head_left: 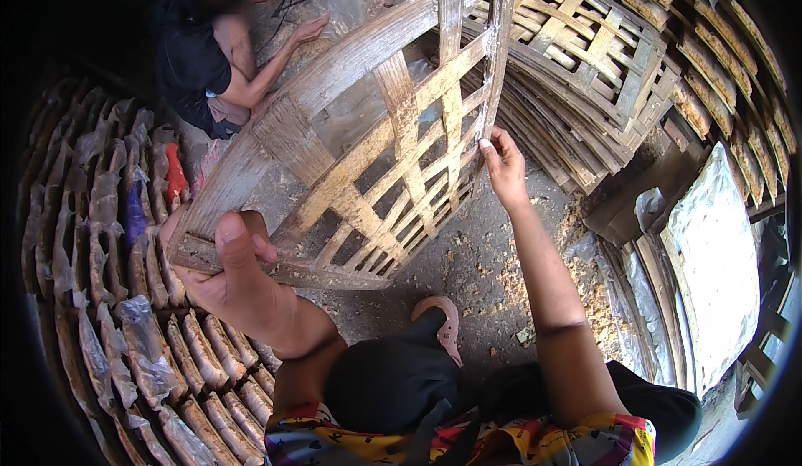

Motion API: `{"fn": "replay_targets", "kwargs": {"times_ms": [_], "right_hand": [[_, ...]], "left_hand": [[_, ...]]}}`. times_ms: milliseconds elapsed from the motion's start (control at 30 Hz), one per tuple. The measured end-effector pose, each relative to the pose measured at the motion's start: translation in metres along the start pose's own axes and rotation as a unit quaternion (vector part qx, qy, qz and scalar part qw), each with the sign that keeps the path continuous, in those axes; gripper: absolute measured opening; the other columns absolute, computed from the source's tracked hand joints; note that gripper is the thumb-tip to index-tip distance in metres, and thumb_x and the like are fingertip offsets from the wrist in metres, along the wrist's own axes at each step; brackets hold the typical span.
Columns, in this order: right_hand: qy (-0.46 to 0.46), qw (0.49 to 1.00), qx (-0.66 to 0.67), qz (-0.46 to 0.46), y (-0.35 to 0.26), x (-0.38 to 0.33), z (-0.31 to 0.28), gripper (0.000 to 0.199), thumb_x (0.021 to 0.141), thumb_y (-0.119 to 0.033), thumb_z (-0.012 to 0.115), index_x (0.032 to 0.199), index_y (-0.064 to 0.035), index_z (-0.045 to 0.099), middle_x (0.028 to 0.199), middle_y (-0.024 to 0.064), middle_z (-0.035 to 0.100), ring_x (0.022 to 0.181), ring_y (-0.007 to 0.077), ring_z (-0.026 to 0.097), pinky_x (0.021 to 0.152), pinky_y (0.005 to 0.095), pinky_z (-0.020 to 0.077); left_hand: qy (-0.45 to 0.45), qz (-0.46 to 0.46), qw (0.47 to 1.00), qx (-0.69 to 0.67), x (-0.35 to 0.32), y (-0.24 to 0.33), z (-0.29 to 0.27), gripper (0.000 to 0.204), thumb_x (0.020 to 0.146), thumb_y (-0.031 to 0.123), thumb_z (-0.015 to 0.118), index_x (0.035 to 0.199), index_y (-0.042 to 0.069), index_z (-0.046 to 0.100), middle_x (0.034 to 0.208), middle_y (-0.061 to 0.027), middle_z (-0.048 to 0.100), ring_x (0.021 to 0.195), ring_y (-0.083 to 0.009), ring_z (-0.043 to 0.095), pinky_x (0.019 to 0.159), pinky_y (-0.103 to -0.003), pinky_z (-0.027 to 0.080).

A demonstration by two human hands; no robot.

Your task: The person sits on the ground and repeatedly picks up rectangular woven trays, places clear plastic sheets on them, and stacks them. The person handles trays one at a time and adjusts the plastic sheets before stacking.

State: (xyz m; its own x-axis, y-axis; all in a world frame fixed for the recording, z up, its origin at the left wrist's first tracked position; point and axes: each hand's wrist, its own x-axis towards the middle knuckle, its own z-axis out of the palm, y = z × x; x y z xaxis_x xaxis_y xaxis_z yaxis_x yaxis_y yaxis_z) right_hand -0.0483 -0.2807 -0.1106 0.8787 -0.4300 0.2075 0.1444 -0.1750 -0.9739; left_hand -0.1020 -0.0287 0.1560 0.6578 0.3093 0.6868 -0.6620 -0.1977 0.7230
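Observation:
I hold up a woven bamboo lattice frame [393, 132], tilted, with crusty yellow residue on its strips. My left hand [225, 269] grips its near lower-left corner, thumb on top of the edge slat. My right hand [504, 165] pinches the frame's right edge partway up, fingers curled around the side slat. Through the lattice gaps I see the dirt floor [476, 274]. My foot in a pink sandal [443, 320] rests on the ground below the frame.
Rows of plastic-wrapped packets [117, 299] line the floor at the left. A stack of similar bamboo frames [601, 73] rises at the upper right. Another person [209, 56] crouches at the top left, hands on plastic sheeting. A white plastic sheet [718, 257] lies at the right.

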Motion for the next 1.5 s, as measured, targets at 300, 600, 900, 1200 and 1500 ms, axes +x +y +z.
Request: {"fn": "replay_targets", "kwargs": {"times_ms": [300,600,900,1200,1500], "right_hand": [[-0.04,0.989,-0.125,-0.069,0.012,-0.005,-0.004,0.041,0.088,0.003,0.06,0.126,-0.0037,0.049,0.109,0.008,0.059,0.1,0.0165,0.055,0.092,0.0316,0.0446],[0.003,0.996,-0.084,0.009,-0.023,-0.001,-0.002,0.032,0.094,-0.021,0.06,0.118,-0.0002,0.059,0.107,0.0208,0.066,0.099,0.0341,0.064,0.086,0.0393,0.048],[0.021,0.982,-0.175,-0.065,0.007,-0.007,0.008,0.039,0.096,-0.016,0.057,0.13,0.001,0.046,0.122,0.0216,0.058,0.111,0.0356,0.058,0.095,0.039,0.0451],[-0.034,0.993,-0.106,-0.04,0.028,-0.014,0.013,0.048,0.088,-0.003,0.061,0.133,-0.0051,0.045,0.122,0.0143,0.056,0.119,0.0246,0.051,0.101,0.0344,0.0405],[-0.082,0.983,0.135,0.093,0.028,-0.005,0.006,0.046,0.087,-0.001,0.057,0.131,-0.007,0.047,0.127,0.0084,0.055,0.12,0.019,0.049,0.104,0.0332,0.0364]], "left_hand": [[0.028,0.012,0.999,0.009,-0.001,0.001,0.007,0.045,0.083,0.033,0.075,0.101,-0.003,0.053,0.061,-0.0044,0.053,0.048,-0.006,0.042,0.048,-0.018,0.03],[0.029,-0.01,0.999,-0.016,-0.007,0.006,0.005,0.039,0.081,0.021,0.076,0.107,-0.003,0.058,0.065,0.0011,0.047,0.054,-0.0062,0.039,0.05,-0.02,0.031],[0.014,-0.006,0.999,-0.033,-0.005,0.0,0.001,0.033,0.085,0.017,0.071,0.109,-0.002,0.058,0.066,0.001,0.049,0.054,-0.0061,0.039,0.052,-0.021,0.033],[0.031,-0.054,0.998,0.0,0.0,0.001,-0.002,0.026,0.089,0.013,0.066,0.11,0.0,0.058,0.067,0.0012,0.049,0.057,-0.0052,0.039,0.054,-0.021,0.033],[0.049,-0.035,0.997,0.047,0.001,-0.001,-0.001,0.018,0.089,0.017,0.066,0.097,0.002,0.06,0.065,0.0022,0.046,0.056,-0.006,0.039,0.053,-0.021,0.032]]}}
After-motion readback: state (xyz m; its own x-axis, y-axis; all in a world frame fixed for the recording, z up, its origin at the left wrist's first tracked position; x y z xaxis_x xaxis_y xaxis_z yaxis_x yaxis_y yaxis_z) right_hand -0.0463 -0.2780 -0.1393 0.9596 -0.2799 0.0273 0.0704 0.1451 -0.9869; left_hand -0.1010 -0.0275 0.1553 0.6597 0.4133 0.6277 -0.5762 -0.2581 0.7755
